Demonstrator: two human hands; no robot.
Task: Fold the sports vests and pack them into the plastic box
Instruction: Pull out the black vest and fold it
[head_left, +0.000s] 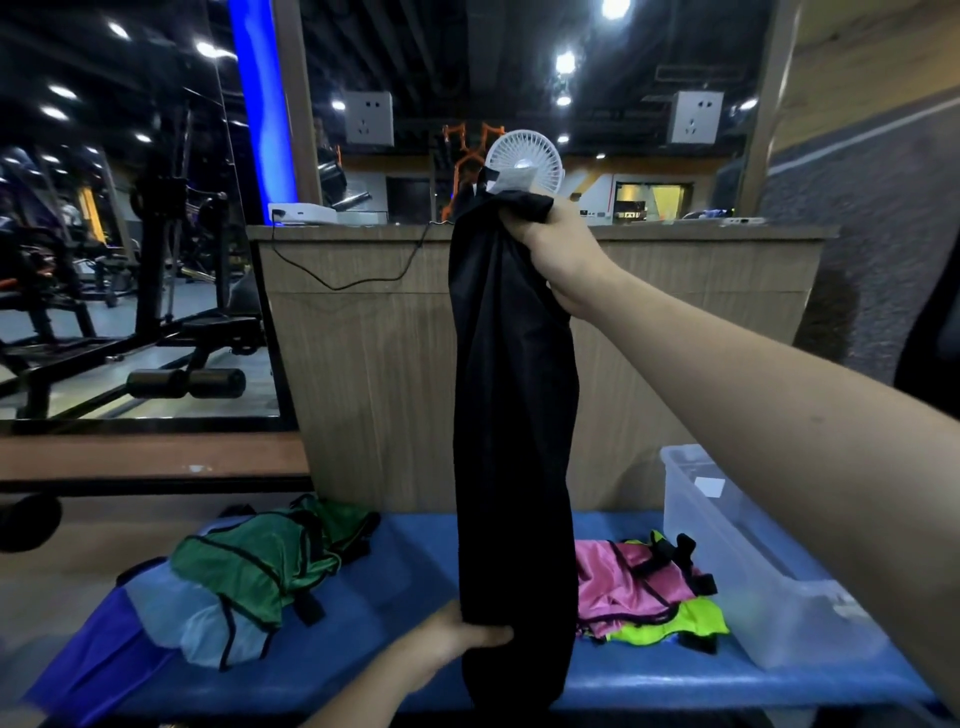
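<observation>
Head view: we saw a long black synthetic sports vest (511, 415) held upright above a blue padded bench (415, 566); the right hand (558, 249) clenched the bunched top of the garment, fingers curled round the fabric, with a small white label (511, 181) sticking up above the grip; the left hand (457, 636) pinched the vest's lower left edge, thumb across the front of the cloth, while the hem hung on past it in front of the bench edge. The vest hung as a narrow column, gathered rather than spread; we could not tell whether it was already folded lengthwise. To the left on the bench lay a loose heap of green, pale blue and purple mesh vests (244, 577); to the right lay a smaller pile of pink and neon-yellow vests (644, 587), just beside a clear rectangular plastic box (737, 540); what the box held we could not make out. Behind stood a wood-grain counter (374, 332) carrying a small white desk fan (524, 158).

We judged the step in hand to be the folding of the black vest, not its packing; the next move would call for bringing the top end down toward the lower grip to halve the length, keeping the slippery fabric from sliding open, then carrying it rightward to the box.
</observation>
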